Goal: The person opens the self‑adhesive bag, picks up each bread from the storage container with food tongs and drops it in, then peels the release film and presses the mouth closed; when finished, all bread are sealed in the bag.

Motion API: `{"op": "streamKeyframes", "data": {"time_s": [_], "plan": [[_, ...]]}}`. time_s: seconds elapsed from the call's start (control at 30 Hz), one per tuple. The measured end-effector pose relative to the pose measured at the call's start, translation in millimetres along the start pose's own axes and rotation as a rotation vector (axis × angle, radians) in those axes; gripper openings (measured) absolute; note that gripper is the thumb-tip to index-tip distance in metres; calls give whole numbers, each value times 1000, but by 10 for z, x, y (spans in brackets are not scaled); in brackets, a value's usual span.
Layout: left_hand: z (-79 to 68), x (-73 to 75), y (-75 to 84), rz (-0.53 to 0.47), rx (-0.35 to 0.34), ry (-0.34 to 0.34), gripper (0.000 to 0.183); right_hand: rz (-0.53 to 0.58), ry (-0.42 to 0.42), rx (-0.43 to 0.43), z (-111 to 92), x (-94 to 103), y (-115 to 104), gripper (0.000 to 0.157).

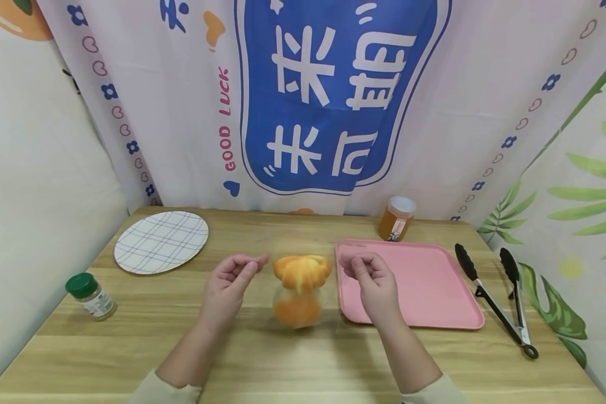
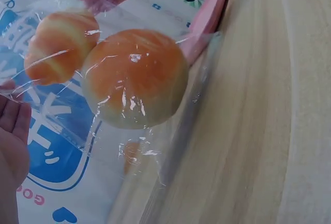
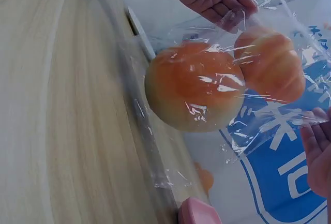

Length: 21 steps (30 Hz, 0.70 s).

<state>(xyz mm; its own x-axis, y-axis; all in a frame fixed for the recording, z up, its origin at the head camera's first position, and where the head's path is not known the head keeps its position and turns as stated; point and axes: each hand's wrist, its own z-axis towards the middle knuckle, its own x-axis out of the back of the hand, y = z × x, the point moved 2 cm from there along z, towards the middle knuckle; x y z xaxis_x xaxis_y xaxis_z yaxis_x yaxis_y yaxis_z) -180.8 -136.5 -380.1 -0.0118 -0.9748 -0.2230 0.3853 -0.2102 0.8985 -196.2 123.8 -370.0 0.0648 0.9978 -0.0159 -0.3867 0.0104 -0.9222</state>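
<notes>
A clear plastic bag [image 2: 160, 164] hangs between my two hands, over the middle of the table. Inside it are a croissant-shaped bread [image 1: 302, 272] and, below that in the head view, a round bun [image 1: 297, 313] with a browned top. My left hand [image 1: 229, 289] pinches the bag's left upper edge between thumb and fingers. On the opposite side, my right hand [image 1: 377, 289] pinches the other edge, overlapping the pink tray in the head view. Both wrist views show the bun [image 3: 196, 87] and the croissant-shaped bread [image 3: 271, 66] side by side through the shiny film.
A pink tray [image 1: 424, 286] lies right of the bag, with black-tipped tongs [image 1: 500, 314] beyond it. Behind the tray stands a jar with amber contents [image 1: 396, 220]. At left are a checked plate [image 1: 161, 242] and a green-capped spice jar [image 1: 92, 297]. A printed curtain [image 1: 192, 123] hangs behind the table.
</notes>
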Motion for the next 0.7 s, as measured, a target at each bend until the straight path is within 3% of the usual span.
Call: {"op": "streamKeyframes", "data": {"time_s": [0.13, 0.37, 0.6, 0.7], "plan": [[-37, 3, -53, -12, -15, -28, 13, 24, 0, 24, -25, 9, 82, 18], [-60, -18, -79, 12, 37, -45, 15, 39, -55, 49, -55, 29, 140, 20], [-12, -102, -17, 33, -84, -79, 30, 49, -76, 97, -33, 31, 61, 18], [-2, -136, 4, 54, -131, -81, 23, 14, -74, 96, -23, 32, 34, 18]]}}
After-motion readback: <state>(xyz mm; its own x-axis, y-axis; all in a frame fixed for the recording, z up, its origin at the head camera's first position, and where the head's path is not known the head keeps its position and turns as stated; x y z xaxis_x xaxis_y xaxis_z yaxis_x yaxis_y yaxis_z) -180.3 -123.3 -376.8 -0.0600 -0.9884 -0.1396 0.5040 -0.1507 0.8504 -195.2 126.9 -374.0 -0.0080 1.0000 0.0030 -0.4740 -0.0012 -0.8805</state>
